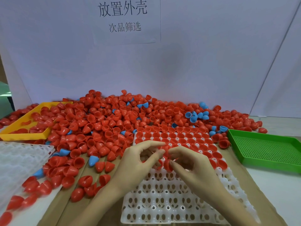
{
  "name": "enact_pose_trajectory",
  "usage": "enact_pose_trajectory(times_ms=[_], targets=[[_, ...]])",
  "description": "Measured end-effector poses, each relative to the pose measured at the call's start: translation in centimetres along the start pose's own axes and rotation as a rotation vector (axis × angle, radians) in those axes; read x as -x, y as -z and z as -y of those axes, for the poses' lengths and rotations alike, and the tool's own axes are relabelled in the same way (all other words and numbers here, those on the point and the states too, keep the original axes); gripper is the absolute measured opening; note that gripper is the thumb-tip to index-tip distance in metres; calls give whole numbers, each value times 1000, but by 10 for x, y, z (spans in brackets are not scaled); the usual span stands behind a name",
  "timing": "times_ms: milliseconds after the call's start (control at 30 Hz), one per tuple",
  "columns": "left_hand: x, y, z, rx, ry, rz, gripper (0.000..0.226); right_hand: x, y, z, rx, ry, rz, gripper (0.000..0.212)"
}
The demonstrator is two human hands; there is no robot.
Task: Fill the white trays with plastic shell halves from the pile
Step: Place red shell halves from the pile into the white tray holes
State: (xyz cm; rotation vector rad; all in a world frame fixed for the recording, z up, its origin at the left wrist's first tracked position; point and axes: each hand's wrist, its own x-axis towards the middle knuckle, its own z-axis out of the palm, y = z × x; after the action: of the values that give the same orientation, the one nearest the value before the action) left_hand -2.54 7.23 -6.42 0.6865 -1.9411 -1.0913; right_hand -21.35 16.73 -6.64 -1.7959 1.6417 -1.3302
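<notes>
A large pile of red shell halves [114,121], with a few blue ones mixed in, covers the back of the table. A white tray [162,203] with round sockets lies in front of me; its far rows hold red halves, its near rows are bare. Above the tray's middle, my left hand [136,162] and my right hand [190,162] meet. The right fingers pinch a red shell half [167,164]. The left fingertips curl around red shell pieces [163,151] just above it; how many is hidden by the fingers.
A second white tray [19,159] lies at the left front. A yellow tray [24,128] holding red halves stands at the back left. A green perforated tray [267,149] sits at the right. Loose red halves are scattered over brown cardboard [76,207] at the front left.
</notes>
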Motion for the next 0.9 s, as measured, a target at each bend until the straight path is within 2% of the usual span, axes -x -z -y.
enact_pose_trajectory(times_ms=[200,400,533,767,900], targets=[[-14,29,14,-72,36,-206,16,-4,-5,3,80,-77,65,25],[-20,46,31,-180,57,-318,21,-8,-34,22,244,47,236,21],[-20,52,34,-212,47,-344,23,-10,-55,29,376,92,336,21],[-21,54,40,-279,40,-338,20,-15,-67,36,432,105,307,16],[-21,52,40,-322,27,-313,20,-14,-67,35,439,104,313,21]])
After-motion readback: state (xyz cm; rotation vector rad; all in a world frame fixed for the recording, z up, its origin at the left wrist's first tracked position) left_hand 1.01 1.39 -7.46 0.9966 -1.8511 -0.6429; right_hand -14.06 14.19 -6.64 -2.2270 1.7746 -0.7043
